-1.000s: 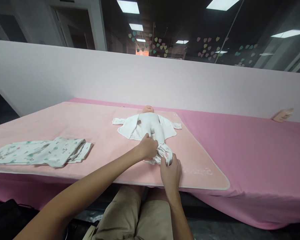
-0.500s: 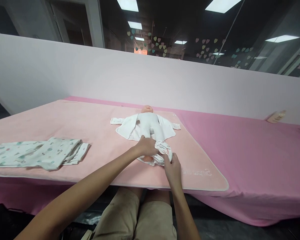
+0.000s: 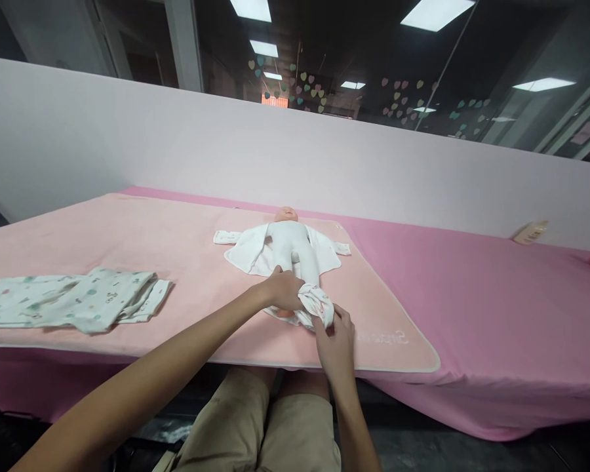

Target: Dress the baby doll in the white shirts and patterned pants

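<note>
Both the left hand (image 3: pixel 286 290) and the right hand (image 3: pixel 335 335) have a closed grip on the bunched printed garment (image 3: pixel 316 305) at the doll (image 3: pixel 291 242)'s legs on the pink worktop (image 3: pixel 472 288).

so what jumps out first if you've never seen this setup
A baby doll lies stretched out on an opened white garment, mid-mat. The left hand and right hand grip a bunched printed cloth at its legs' near end. Folded printed clothes lie at the left of the peach mat.
</note>
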The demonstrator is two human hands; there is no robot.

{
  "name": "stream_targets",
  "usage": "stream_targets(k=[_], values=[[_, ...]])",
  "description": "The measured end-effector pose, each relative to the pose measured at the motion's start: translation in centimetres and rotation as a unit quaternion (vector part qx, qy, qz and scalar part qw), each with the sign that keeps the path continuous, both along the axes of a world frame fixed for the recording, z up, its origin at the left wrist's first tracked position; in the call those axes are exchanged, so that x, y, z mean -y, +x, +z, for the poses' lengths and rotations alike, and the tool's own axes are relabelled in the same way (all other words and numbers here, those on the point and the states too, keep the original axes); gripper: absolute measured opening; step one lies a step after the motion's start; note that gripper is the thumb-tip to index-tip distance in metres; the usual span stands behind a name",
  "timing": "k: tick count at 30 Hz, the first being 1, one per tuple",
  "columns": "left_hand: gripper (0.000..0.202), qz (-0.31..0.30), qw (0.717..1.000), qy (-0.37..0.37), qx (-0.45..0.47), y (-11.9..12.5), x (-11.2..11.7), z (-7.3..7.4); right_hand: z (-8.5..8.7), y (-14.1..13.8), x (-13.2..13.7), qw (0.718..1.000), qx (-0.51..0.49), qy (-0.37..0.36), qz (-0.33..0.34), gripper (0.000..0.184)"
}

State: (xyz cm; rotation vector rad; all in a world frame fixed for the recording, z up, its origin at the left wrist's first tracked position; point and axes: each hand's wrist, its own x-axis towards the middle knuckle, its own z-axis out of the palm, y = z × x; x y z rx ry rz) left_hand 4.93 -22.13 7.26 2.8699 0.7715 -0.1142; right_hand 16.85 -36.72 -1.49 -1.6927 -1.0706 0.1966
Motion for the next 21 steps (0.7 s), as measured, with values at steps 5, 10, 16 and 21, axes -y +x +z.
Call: stream_targets(k=[5, 10, 16, 21], values=[[0.015, 0.04, 0.998, 0.023, -0.033, 0.7, 0.2, -0.1, -0.1, 0.2, -0.5, 0.998, 0.051, 0.041, -0.012, 0.036], [0.015, 0.045, 0.998, 0.025, -0.046, 1.5, 0.6, 0.0, -0.2, 0.4, 0.3, 0.999, 0.023, -0.004, -0.033, 0.04], [0.018, -0.01, 0.996, 0.009, -0.087, 1.3, 0.7, 1.1, -0.3, -0.6, 0.8, 0.993, 0.096, -0.027, -0.06, 0.039], [0.026, -0.03, 0.997, 0.001, -0.065, 0.8, 0.0, 0.9, 0.1, -0.5, 0.7, 0.992, 0.087, -0.061, -0.073, 0.032]])
